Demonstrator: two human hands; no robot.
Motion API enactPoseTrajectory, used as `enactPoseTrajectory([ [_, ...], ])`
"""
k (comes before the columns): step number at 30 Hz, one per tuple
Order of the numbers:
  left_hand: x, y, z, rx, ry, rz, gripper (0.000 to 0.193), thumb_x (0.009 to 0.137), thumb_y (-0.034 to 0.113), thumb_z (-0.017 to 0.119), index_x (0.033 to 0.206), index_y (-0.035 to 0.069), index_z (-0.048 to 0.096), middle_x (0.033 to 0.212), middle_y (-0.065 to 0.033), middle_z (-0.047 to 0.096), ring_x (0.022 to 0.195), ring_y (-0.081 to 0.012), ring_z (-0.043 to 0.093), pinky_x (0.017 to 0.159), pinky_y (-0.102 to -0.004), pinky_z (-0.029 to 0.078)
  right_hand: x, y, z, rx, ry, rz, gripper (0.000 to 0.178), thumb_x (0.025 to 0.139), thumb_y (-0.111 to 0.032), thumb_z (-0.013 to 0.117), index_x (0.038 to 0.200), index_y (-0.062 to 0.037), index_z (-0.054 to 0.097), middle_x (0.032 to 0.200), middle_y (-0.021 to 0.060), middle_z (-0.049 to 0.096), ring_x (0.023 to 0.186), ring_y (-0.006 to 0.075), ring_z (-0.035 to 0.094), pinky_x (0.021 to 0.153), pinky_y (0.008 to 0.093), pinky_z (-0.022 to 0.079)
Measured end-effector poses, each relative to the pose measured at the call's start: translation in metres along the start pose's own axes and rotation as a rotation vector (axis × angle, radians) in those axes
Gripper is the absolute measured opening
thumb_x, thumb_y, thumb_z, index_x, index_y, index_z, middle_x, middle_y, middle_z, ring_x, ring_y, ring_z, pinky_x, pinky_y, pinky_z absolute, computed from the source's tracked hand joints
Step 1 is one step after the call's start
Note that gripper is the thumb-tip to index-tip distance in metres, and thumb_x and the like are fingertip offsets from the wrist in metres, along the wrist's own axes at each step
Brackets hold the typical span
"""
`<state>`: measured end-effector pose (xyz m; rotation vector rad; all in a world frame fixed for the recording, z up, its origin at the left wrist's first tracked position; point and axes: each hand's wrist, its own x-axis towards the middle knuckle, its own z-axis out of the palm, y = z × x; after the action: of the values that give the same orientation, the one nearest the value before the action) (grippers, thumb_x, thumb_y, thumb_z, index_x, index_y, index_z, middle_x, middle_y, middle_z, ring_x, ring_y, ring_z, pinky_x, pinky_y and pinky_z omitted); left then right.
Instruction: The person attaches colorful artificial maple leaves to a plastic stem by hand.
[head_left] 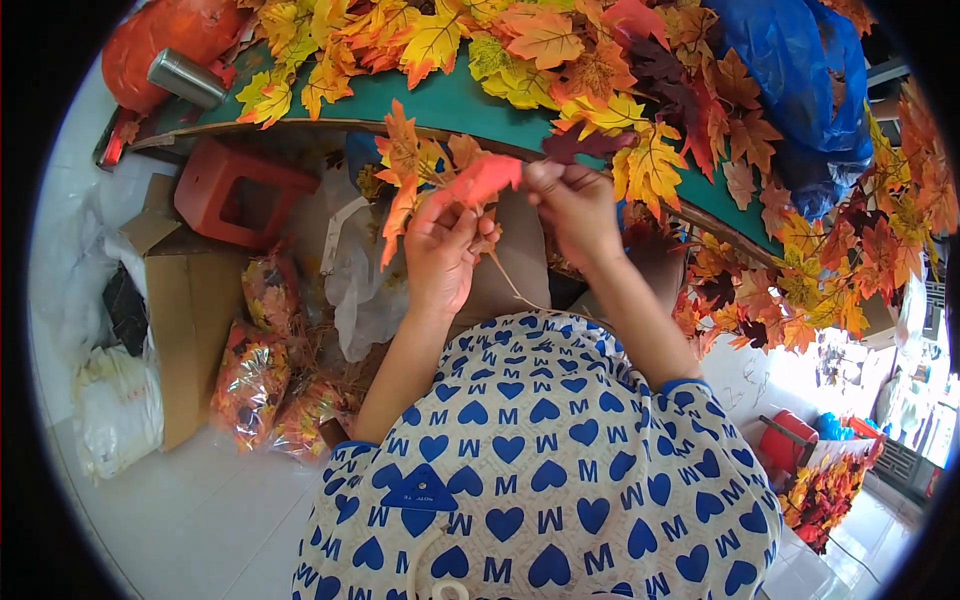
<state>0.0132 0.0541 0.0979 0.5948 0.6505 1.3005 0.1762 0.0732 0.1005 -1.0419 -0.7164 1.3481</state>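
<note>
My left hand (445, 255) is closed around a sprig of artificial autumn leaves, held up in front of the green table's near edge. Orange maple leaves (402, 150) on the sprig stand up above my fingers, and a bright red leaf (475, 182) lies across the top of that hand. Its thin brown stem (512, 285) hangs down toward my lap. Just to the right, my right hand (578, 212) has its thumb and fingers pinched together near the red leaf's tip. What they hold is hard to make out. A dark maroon leaf (590, 147) shows right behind those fingers.
Loose yellow and orange leaves (430, 45) cover much of the green table (385, 95). A metal cylinder (188, 78) lies at its left; a blue plastic bag (795, 90) sits at its right. Below are a red stool (235, 190), a cardboard box (195, 340) and bagged leaves (250, 385).
</note>
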Motion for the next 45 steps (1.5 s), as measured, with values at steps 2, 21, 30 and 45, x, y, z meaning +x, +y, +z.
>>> enactPoseTrajectory([
  [2,0.003,-0.003,-0.003,0.054,-0.041,-0.02,0.031,0.088,-0.001,0.055,0.118,0.001,0.048,0.09,-0.006,0.058,0.078,-0.0119,0.059,0.069,-0.0255,0.052,-0.009,0.015,0.011,0.002,-0.047,0.115,0.016,0.082,-0.016,0.069,0.085,-0.0012,0.064,0.073,0.0032,0.064,0.057,0.0065,0.054,0.051,0.0185,0.039],
  [21,0.005,-0.008,0.003,0.121,-0.046,-0.074,0.031,0.087,0.001,0.057,0.117,-0.001,0.048,0.085,-0.006,0.059,0.07,-0.0122,0.059,0.064,-0.0275,0.055,-0.01,0.022,0.006,0.152,-0.165,0.219,0.019,0.085,-0.019,0.065,0.083,-0.0007,0.061,0.074,0.0033,0.063,0.063,0.0084,0.058,0.058,0.0216,0.048],
  [30,0.008,-0.008,0.003,0.117,-0.01,-0.085,0.023,0.085,-0.001,0.058,0.107,0.0,0.049,0.079,-0.0065,0.058,0.069,-0.0148,0.061,0.061,-0.0266,0.054,-0.006,0.024,0.001,0.165,-0.134,0.21,0.02,0.086,-0.021,0.065,0.083,-0.0011,0.061,0.077,0.0041,0.063,0.067,0.0091,0.06,0.061,0.0217,0.049],
  [45,0.012,-0.012,-0.005,0.158,-0.051,-0.086,0.023,0.086,-0.001,0.057,0.109,-0.001,0.052,0.085,-0.0061,0.059,0.07,-0.014,0.06,0.063,-0.0265,0.054,-0.003,0.027,-0.002,-0.011,-0.18,0.132,0.022,0.085,-0.022,0.066,0.084,-0.0003,0.061,0.077,0.004,0.063,0.067,0.0094,0.06,0.063,0.0236,0.051],
])
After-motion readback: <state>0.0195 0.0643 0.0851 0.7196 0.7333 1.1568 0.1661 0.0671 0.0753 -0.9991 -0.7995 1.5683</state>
